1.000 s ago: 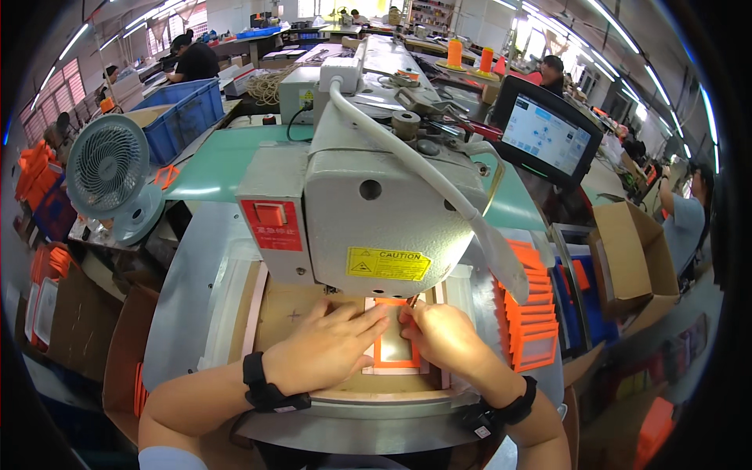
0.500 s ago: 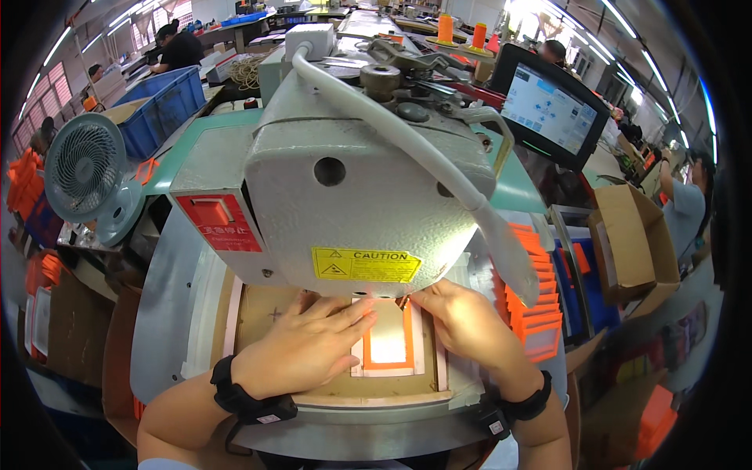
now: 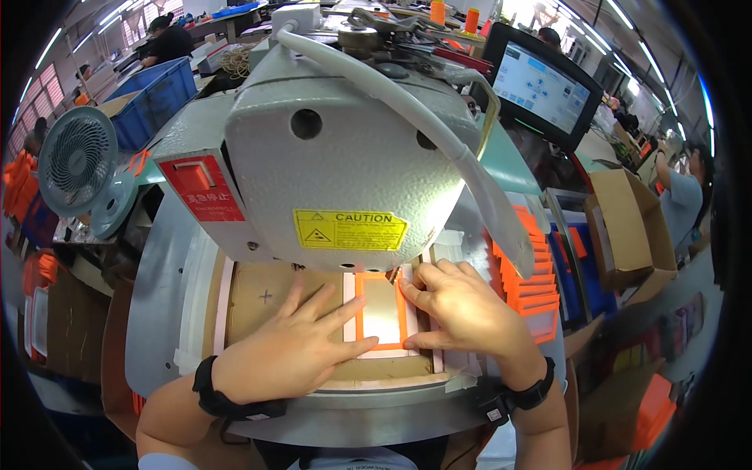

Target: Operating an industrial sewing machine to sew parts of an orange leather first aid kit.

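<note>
A rectangular panel with a shiny middle and an orange border (image 3: 381, 346) lies within a pale frame on the tan board (image 3: 266, 317). My left hand (image 3: 294, 341) is open, its fingers spread over the board, with fingertips on the panel's left border. My right hand (image 3: 470, 309) rests along the opposite border, thumb and index finger apart on its edge, other fingers bent. Just above the panel's far end is the sewing machine head (image 3: 337, 168), which hides whatever lies under it. A small dark part (image 3: 393, 275) shows by my right index finger.
Right of the machine lies a stack of orange-edged pieces (image 3: 529, 290), near a cardboard box (image 3: 630, 227). A thick grey hose (image 3: 407, 106) arches over the machine head. A fan (image 3: 78, 160) and blue crate (image 3: 153, 102) stand left; a screen (image 3: 540, 86) stands back right.
My left fingers have spread and moved off the panel's middle to its left border. My right thumb has come down onto the right border, apart from the index finger. The whole view has shifted slightly.
</note>
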Demonstrator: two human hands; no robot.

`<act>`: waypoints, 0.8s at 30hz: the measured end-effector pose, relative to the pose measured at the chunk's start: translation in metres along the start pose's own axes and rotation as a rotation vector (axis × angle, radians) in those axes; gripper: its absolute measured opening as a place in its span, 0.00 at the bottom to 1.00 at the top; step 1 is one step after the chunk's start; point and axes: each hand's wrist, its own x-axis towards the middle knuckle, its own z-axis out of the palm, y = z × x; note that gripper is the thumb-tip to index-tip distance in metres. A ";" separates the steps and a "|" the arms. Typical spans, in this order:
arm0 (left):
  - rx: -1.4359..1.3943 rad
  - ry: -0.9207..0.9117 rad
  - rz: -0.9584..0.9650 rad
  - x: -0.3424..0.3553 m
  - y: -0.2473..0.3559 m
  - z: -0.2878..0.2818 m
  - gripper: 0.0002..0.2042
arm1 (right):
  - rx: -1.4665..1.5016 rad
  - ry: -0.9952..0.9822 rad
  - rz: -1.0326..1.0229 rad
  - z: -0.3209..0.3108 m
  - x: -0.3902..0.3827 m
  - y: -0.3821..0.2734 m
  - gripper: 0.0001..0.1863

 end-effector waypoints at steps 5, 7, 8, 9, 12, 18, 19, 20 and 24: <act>0.096 0.039 -0.004 0.001 0.018 0.015 0.24 | -0.216 -0.102 0.063 0.003 0.003 -0.014 0.39; 0.121 0.068 -0.020 0.006 0.025 0.022 0.24 | -0.298 -0.195 0.117 0.004 0.008 -0.023 0.39; 0.143 0.039 -0.024 0.009 0.027 0.019 0.23 | -0.290 -0.215 0.124 0.003 0.009 -0.024 0.39; 0.164 0.010 -0.027 0.011 0.029 0.017 0.23 | -0.281 -0.235 0.133 0.002 0.012 -0.022 0.39; 0.184 -0.036 -0.058 0.013 0.033 0.012 0.23 | -0.282 -0.223 0.127 0.001 0.014 -0.021 0.41; 0.126 -0.057 -0.088 0.020 0.033 0.016 0.24 | 0.098 0.481 0.075 -0.009 -0.080 -0.003 0.25; 0.133 -0.048 -0.092 0.018 0.034 0.016 0.23 | 0.195 0.538 0.163 -0.015 -0.107 -0.008 0.21; 0.136 -0.032 -0.093 0.015 0.038 0.015 0.23 | 0.284 0.599 0.251 -0.026 -0.138 -0.017 0.17; 0.130 -0.008 -0.124 0.023 0.042 0.018 0.20 | 0.338 0.825 0.857 -0.011 -0.286 -0.030 0.06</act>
